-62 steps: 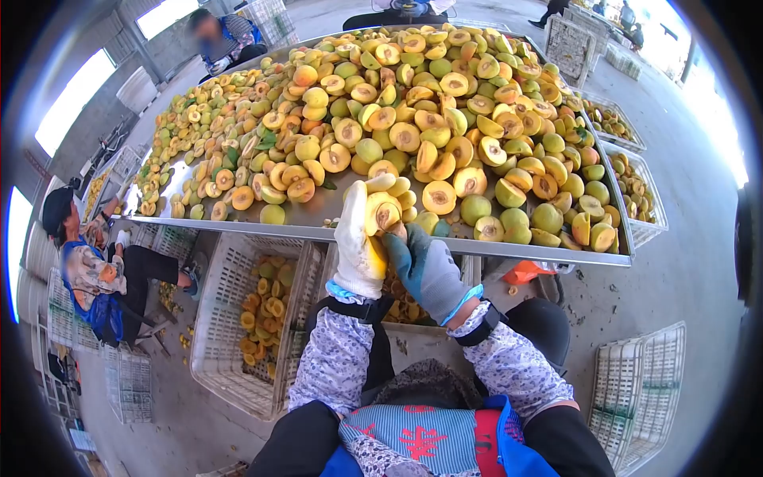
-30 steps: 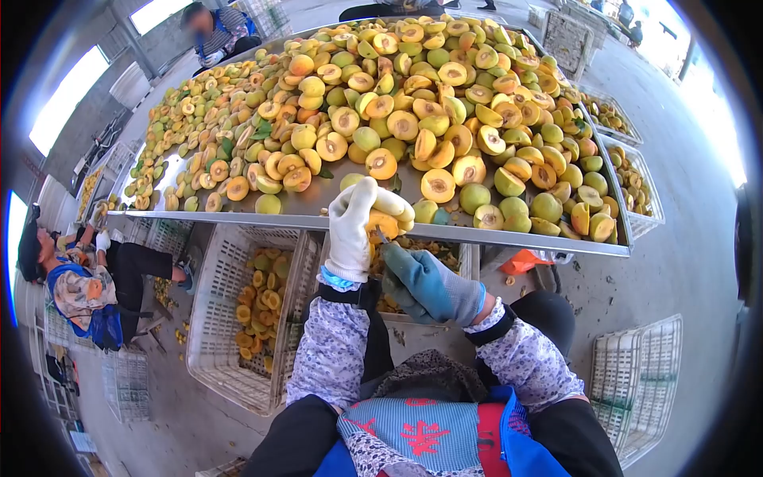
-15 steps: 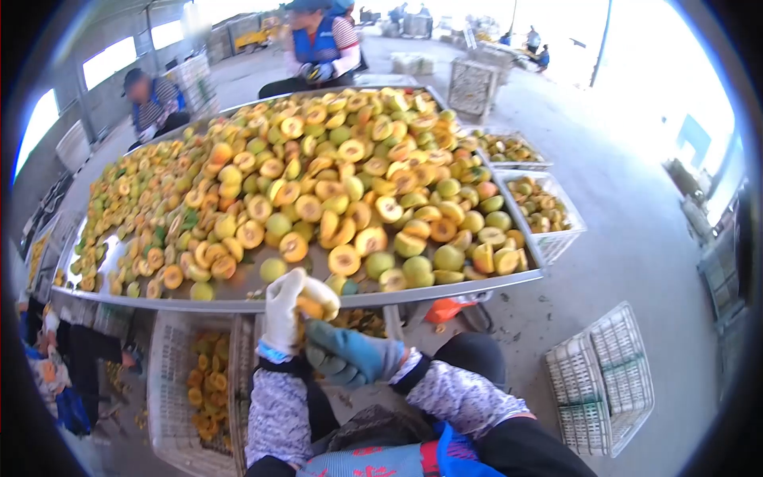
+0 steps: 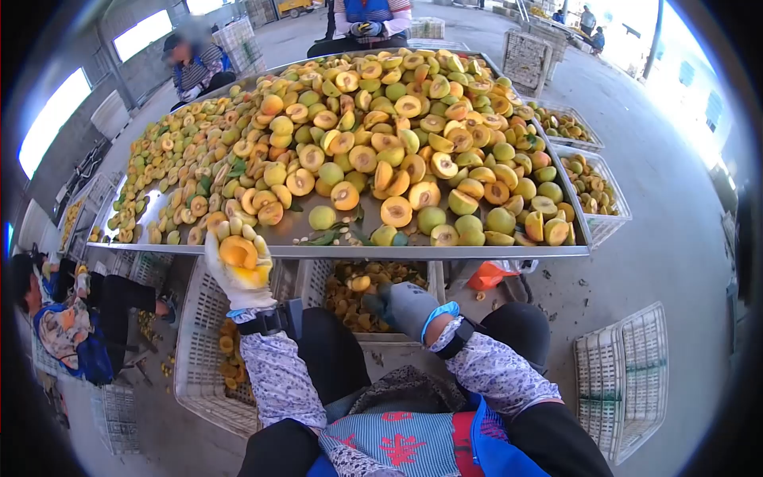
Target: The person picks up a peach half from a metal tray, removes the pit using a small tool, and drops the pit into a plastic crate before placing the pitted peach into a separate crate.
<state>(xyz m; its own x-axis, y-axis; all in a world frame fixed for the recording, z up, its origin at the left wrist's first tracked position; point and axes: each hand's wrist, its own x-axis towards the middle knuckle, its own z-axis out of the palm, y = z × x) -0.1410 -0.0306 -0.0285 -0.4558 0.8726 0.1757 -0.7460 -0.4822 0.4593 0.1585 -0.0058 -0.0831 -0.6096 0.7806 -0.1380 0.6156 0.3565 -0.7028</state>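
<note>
My left hand [image 4: 237,274], in a white glove stained yellow, is raised at the table's front edge. A pitted peach half [image 4: 238,252] rests in it, cut face up, with the fingers curled around it. My right hand [image 4: 412,309], in a blue-grey glove, hangs over a crate [image 4: 434,296] of fruit halves below the table. Its fingers point left and are dark and blurred, so what they hold cannot be made out. A yellow fruit piece [image 4: 360,284] shows just left of those fingers. Cut and whole peaches [image 4: 350,151] are heaped on the metal table [image 4: 342,251].
Another white crate [image 4: 195,350] with halves stands at lower left. Filled crates [image 4: 608,224] line the table's right side; nested crates [image 4: 624,378] stand on the floor at right. Co-workers sit behind the table [image 4: 369,20], at far left [image 4: 199,67] and at lower left [image 4: 75,326].
My hands were together around a fruit and have parted. The left moved left with a peach half in its palm; the right moved right and lower, over the crate. The view has shifted too.
</note>
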